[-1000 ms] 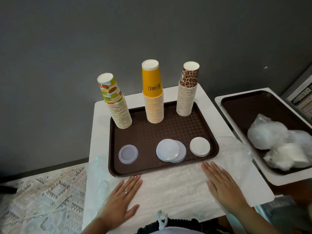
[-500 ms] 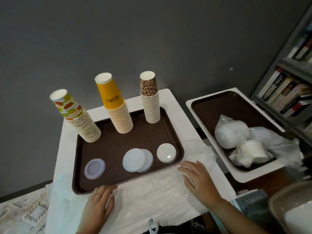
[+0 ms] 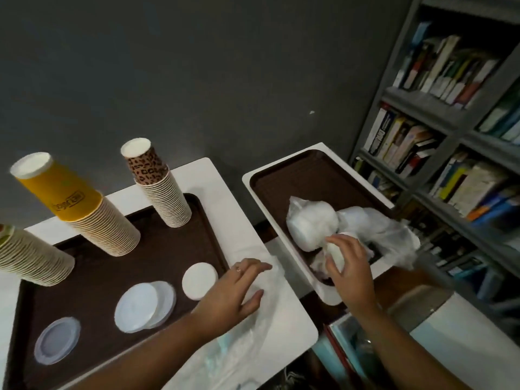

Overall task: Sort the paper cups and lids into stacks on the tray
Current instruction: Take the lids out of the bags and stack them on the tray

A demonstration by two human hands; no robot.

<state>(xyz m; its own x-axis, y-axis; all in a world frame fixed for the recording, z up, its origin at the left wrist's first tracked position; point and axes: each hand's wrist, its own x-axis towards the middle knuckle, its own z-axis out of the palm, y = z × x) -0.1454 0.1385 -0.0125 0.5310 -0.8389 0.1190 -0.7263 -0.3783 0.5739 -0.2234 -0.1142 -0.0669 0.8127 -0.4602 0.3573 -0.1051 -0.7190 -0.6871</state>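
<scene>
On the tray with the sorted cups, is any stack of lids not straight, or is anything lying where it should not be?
Yes. The middle lid stack is askew: its top lid is slid left off the one beneath. The opaque white lids and clear lid lie flat. The cup stacks seem to lean, perhaps only from the wide-angle lens.

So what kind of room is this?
Probably a study or small office, not a real cafe: a bookshelf crammed with books stands beside small white tables, where stacks of paper cups sit on a brown tray.
</scene>
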